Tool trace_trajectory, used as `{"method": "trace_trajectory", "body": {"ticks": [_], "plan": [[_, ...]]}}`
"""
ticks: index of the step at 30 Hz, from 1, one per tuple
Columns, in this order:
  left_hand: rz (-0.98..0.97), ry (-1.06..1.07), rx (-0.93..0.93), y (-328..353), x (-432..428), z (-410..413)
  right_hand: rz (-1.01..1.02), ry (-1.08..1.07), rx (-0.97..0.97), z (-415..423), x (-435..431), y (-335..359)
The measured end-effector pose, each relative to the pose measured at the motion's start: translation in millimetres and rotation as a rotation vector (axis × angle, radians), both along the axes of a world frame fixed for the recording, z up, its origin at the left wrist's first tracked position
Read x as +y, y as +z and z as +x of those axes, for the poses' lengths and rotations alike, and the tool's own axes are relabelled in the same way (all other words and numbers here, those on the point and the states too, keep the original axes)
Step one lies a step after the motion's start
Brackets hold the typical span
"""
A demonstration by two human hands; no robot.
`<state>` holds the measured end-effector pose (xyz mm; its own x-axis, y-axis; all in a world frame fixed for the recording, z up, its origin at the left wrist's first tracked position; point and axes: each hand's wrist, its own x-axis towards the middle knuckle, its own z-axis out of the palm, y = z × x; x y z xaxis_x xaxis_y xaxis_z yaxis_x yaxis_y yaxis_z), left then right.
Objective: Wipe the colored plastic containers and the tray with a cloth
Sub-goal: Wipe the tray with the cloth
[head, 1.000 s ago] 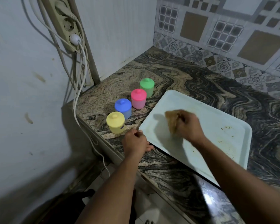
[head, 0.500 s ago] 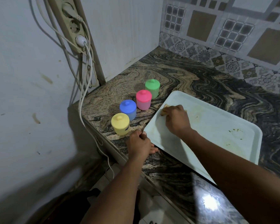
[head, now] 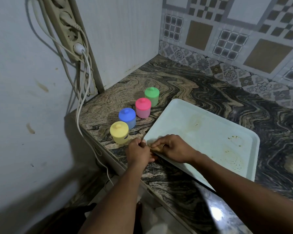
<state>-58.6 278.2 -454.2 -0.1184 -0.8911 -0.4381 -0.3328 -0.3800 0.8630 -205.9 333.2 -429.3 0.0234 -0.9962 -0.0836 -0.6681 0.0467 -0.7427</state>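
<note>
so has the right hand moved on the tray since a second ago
Yes: the right hand slid to the tray's near corner, beside the yellow container.

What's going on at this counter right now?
A person is wiping a pale rectangular plastic tray on the marbled stone counter. The left hand grips the tray's near-left corner, and the right hand holds a brownish cloth against that same corner. Brown stains show on the tray's right part. The yellow container, blue container, pink container and green container, all lidded plastic, stand in a row left of the tray, no hand on them.
</note>
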Motion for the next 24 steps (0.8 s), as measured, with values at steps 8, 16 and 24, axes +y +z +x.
{"method": "trace_trajectory", "body": {"ticks": [8,16,24], "plan": [[-0.024,0.024,-0.035,1.9,5.4,-6.3,-0.184,-0.760,-0.491,-87.0,-2.3,36.7],[-0.765,-0.171,-0.503,-9.3,51.6,-17.1,0.011,-0.587,0.414,-144.2,-35.7,17.4],[-0.745,-0.310,-0.668,-18.7,46.7,-18.8,0.005,-0.497,0.576,-120.8,-11.2,-28.5]]}}
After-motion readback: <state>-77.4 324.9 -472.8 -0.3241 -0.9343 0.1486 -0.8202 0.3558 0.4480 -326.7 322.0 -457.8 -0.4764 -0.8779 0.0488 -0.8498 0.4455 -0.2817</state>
